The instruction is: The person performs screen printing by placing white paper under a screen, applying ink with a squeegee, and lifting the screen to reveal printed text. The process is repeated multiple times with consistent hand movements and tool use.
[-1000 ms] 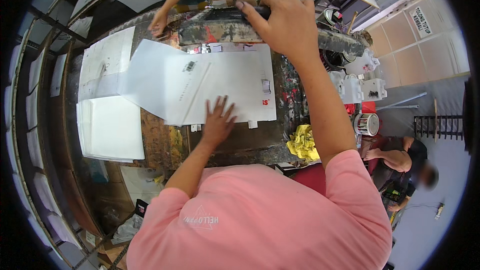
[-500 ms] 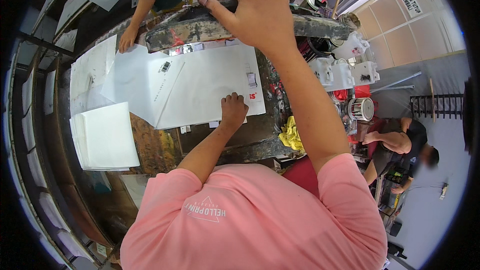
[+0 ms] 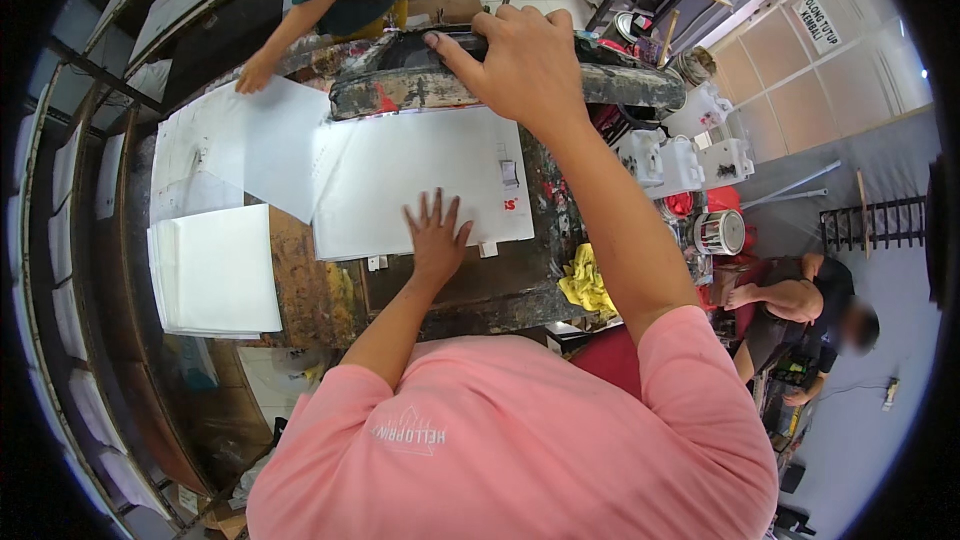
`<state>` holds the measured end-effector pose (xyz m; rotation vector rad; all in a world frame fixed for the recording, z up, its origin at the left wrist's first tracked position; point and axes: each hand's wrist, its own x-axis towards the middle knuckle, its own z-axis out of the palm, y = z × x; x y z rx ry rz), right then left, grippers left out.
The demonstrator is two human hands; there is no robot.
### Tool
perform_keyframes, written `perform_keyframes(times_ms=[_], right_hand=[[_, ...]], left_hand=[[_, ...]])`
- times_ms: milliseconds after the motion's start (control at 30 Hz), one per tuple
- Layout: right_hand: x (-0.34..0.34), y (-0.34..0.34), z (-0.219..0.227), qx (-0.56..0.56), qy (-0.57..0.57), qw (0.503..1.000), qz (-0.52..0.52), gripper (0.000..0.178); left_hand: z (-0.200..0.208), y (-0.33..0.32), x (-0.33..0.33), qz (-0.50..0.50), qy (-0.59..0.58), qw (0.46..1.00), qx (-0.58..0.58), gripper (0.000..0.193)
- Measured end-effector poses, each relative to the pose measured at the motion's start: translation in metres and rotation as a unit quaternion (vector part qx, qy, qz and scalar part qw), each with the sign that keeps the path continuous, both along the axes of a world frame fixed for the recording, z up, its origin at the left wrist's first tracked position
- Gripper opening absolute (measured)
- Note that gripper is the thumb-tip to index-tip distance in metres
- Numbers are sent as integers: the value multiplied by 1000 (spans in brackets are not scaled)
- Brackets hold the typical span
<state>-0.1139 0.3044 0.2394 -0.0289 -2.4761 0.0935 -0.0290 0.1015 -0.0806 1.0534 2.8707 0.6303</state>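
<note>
My right hand [image 3: 528, 68] is closed over the edge of a paint-stained wooden screen frame [image 3: 410, 92], which is raised and tilted at the table's far side. My left hand [image 3: 438, 240] lies with fingers spread on the near part of a white sheet [image 3: 370, 170]. Small pale tabs [image 3: 487, 250] show along that sheet's near edge. To the left, a co-worker's hand [image 3: 259, 74] is at the far edge of another thin white sheet [image 3: 283, 145], which slants beside mine.
A stack of white sheets [image 3: 215, 275] lies at the table's left. A yellow cloth [image 3: 585, 280] sits at the right edge, near white jugs [image 3: 680, 162] and a paint tub [image 3: 720, 232]. Shelving [image 3: 75, 220] runs along the left. Another person [image 3: 800, 290] sits at right.
My left hand has gone from curled to spread and moved slightly left. The co-worker's sheet has slid left off the sheet under my hand. The screen frame stays raised in my right hand.
</note>
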Motion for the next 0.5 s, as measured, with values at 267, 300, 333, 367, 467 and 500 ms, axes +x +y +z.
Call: perform_keyframes(times_ms=[267, 300, 333, 367, 467, 500], right_hand=[[-14, 2, 17, 2, 18, 1000, 16, 51], [-14, 2, 21, 5, 6, 1000, 9, 49], [-14, 2, 21, 7, -6, 1000, 1, 47], [-14, 3, 18, 8, -4, 1000, 4, 47], [-15, 5, 18, 8, 5, 1000, 11, 47], [-15, 4, 19, 6, 4, 1000, 11, 47]], left_hand=[[-14, -13, 9, -2, 10, 1000, -17, 66], [-14, -10, 10, 1, 8, 1000, -13, 66], [-13, -7, 12, 4, 6, 1000, -9, 66], [-13, -5, 14, 6, 3, 1000, -5, 66], [-15, -3, 13, -2, -8, 1000, -20, 67], [-14, -3, 13, -4, -18, 1000, -24, 67]])
